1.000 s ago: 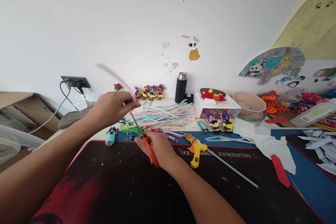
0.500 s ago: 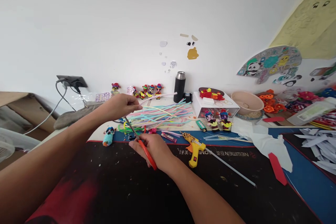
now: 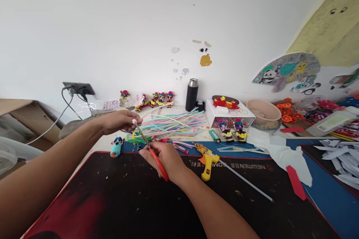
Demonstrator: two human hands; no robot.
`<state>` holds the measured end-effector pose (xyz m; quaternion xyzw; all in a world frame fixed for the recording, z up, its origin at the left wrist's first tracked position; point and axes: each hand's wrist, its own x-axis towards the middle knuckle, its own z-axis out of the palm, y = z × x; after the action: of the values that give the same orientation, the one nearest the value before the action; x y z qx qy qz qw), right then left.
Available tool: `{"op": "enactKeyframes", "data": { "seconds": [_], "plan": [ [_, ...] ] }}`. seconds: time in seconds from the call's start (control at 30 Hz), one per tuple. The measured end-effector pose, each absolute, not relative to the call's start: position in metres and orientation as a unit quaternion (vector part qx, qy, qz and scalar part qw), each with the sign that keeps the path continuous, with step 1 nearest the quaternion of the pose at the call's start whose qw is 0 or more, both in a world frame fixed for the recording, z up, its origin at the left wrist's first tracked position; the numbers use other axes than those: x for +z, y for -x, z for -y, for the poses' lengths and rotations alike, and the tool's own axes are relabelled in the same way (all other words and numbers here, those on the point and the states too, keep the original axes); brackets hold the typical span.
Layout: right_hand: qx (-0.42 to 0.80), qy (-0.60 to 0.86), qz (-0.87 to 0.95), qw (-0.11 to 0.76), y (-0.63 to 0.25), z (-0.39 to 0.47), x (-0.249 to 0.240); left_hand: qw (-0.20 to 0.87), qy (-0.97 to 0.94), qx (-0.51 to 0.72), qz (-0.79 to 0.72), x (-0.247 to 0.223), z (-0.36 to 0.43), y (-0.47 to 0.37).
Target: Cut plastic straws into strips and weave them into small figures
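My left hand (image 3: 119, 122) pinches a pale pink pipe cleaner (image 3: 157, 109), which sticks out to the right over the pile. My right hand (image 3: 169, 160) is wrapped round the orange-red handles of a pair of scissors (image 3: 143, 134). The blades point up and left, and their tips touch or nearly touch the pink end beside my left fingers. Behind both hands lies a spread of pastel pipe cleaners (image 3: 179, 121). A small light-blue figure (image 3: 116, 147) rests below my left wrist.
A yellow glue gun (image 3: 207, 162) with a long glue stick lies on the dark mat (image 3: 134, 201). Behind it stand a black flask (image 3: 192, 95), a white box (image 3: 230, 110) and several small figures. White tissue (image 3: 294, 160) and paper strips (image 3: 340, 160) lie to the right.
My left hand has lowered slightly, bringing the pink pipe cleaner's end to the scissor tips. My right hand stays nearly in place with the scissors. The view has shifted slightly.
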<state>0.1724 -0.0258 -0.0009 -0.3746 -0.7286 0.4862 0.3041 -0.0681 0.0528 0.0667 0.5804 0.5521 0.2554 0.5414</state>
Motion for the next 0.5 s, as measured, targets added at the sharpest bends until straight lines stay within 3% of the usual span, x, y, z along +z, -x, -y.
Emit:
{"op": "enactKeyframes", "data": {
  "seconds": [0.2,0.5],
  "plan": [
    [0.529,0.377,0.695,0.310,-0.172,0.026,-0.004,0.469,-0.508,0.450,-0.565,0.065,-0.024,0.085],
    [0.555,0.378,0.685,0.281,-0.169,0.029,-0.004,0.221,-0.636,0.363,-0.644,0.089,0.014,0.062]
  ]
}}
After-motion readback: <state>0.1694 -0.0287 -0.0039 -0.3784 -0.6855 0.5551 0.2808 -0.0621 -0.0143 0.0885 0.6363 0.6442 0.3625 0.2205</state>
